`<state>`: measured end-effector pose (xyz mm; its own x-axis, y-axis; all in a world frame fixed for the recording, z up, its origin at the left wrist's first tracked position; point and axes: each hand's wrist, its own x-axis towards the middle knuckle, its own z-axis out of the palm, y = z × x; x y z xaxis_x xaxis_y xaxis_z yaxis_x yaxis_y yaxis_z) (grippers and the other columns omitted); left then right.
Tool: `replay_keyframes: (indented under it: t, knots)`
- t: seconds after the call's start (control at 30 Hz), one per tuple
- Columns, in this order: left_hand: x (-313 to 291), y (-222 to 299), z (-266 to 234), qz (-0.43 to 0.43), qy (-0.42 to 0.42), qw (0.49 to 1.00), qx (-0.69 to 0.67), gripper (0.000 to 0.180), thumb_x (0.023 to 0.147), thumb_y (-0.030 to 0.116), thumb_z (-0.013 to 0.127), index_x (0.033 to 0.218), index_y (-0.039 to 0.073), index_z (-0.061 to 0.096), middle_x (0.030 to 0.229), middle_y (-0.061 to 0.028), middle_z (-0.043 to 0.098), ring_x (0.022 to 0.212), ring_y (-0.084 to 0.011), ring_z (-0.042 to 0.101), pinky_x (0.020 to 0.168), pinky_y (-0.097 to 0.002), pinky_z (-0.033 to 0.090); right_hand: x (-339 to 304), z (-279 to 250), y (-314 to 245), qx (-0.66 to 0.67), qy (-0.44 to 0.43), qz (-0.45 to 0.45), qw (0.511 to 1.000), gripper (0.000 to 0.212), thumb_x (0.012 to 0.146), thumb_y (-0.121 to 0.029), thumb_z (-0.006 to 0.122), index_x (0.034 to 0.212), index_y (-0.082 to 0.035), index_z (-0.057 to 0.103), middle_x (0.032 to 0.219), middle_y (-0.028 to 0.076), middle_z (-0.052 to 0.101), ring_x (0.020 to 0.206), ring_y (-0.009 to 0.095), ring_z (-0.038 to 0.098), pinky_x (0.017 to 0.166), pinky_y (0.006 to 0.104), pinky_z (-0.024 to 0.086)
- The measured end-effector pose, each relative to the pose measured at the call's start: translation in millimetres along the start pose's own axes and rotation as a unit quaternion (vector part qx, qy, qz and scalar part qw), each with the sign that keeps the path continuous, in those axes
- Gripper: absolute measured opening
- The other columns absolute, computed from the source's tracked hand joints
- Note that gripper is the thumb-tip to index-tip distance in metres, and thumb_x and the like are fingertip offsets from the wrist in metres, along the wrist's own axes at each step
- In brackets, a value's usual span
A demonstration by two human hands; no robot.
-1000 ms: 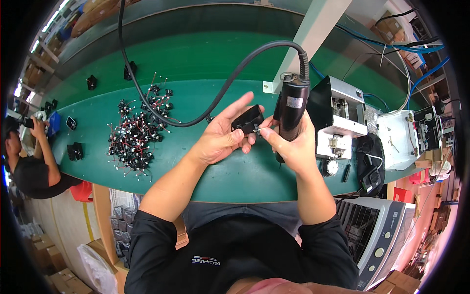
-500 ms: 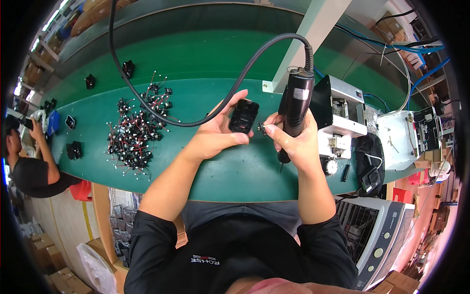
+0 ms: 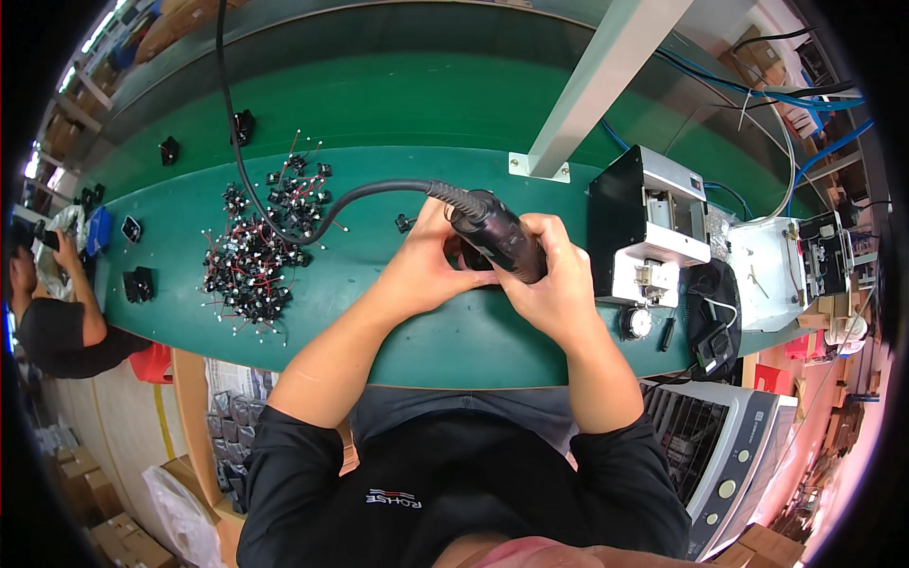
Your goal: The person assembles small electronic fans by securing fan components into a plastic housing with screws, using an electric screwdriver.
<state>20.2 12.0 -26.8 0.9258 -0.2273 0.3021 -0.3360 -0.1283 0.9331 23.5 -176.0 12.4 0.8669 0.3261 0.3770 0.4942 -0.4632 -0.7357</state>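
Observation:
My right hand is wrapped round a black electric screwdriver, now tilted over my left hand, its cable end pointing up and left. The tool's tip is hidden. With fingers curled, my left hand holds a black plastic housing, mostly covered by the fingers and the tool. Both hands meet above the green table. Whether the small part from the right fingertips is still held cannot be seen. Left of the hands lies a heap of small black parts with red wires and white ends.
A black cable loops from above to the screwdriver. Behind stands a pale metal post. On the right are a black-and-white boxy machine and a black bag. Another person sits at the far left.
My right hand has swung the screwdriver left and tilted it over the housing, bringing the hands together. The cable has dropped lower with it. The left hand still holds the housing.

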Motion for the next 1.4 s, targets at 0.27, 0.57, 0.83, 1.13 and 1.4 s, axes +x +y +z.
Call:
replay_keyframes:
  t: [0.27, 0.57, 0.83, 1.13, 1.4]
  knots:
    - [-1, 7, 4, 0.010, 0.003, 0.998, 0.059, 0.079, 0.067, 0.007, 0.088, 0.136, 0.006, 0.051, 0.136, -0.0105, 0.043, 0.108, -0.0199, 0.057, 0.078, -0.0298, 0.055, 1, 2, 4, -0.024, -0.036, -0.011, 0.999, 0.047, 0.070, -0.002, 0.078, 0.109, -0.006, 0.051, 0.092, 0.015, 0.069, 0.082, 0.039, 0.069, 0.067, 0.0418, 0.055]
    - [0, -4, 19, -0.043, 0.068, 0.988, -0.129, 0.070, 0.069, 0.009, 0.087, 0.129, 0.007, 0.051, 0.128, -0.0119, 0.046, 0.116, -0.0278, 0.056, 0.092, -0.0374, 0.055, 4, -35, -19, 0.069, -0.055, 0.056, 0.995, 0.038, 0.075, -0.005, 0.078, 0.105, 0.000, 0.056, 0.097, 0.014, 0.066, 0.088, 0.026, 0.067, 0.077, 0.0346, 0.053]
    - [-7, -8, 39, -0.117, -0.146, 0.982, 0.012, 0.072, 0.066, 0.021, 0.092, 0.126, 0.007, 0.054, 0.112, -0.0032, 0.053, 0.099, -0.0152, 0.055, 0.088, -0.0301, 0.048, -8, -119, -36, 0.287, 0.211, -0.047, 0.933, 0.083, 0.096, -0.068, 0.042, 0.135, 0.005, 0.044, 0.077, 0.007, 0.055, 0.060, 0.014, 0.054, 0.056, 0.0291, 0.051]
    - [-16, 1, 45, -0.051, -0.129, 0.990, -0.021, 0.072, 0.063, 0.012, 0.091, 0.126, 0.006, 0.054, 0.112, -0.0024, 0.052, 0.100, -0.0143, 0.053, 0.088, -0.0287, 0.046, -10, -150, 1, 0.204, 0.327, -0.048, 0.922, 0.056, 0.103, -0.047, 0.047, 0.133, 0.000, 0.048, 0.088, 0.008, 0.057, 0.062, 0.016, 0.056, 0.057, 0.0319, 0.049]
    - [-17, 8, 45, -0.041, -0.131, 0.989, 0.049, 0.072, 0.064, 0.022, 0.091, 0.123, 0.006, 0.055, 0.111, -0.0050, 0.052, 0.098, -0.0181, 0.055, 0.086, -0.0309, 0.048, -19, -144, 31, 0.281, 0.328, -0.113, 0.895, 0.081, 0.096, -0.067, 0.043, 0.130, 0.007, 0.048, 0.075, 0.009, 0.058, 0.059, 0.015, 0.056, 0.056, 0.0279, 0.049]
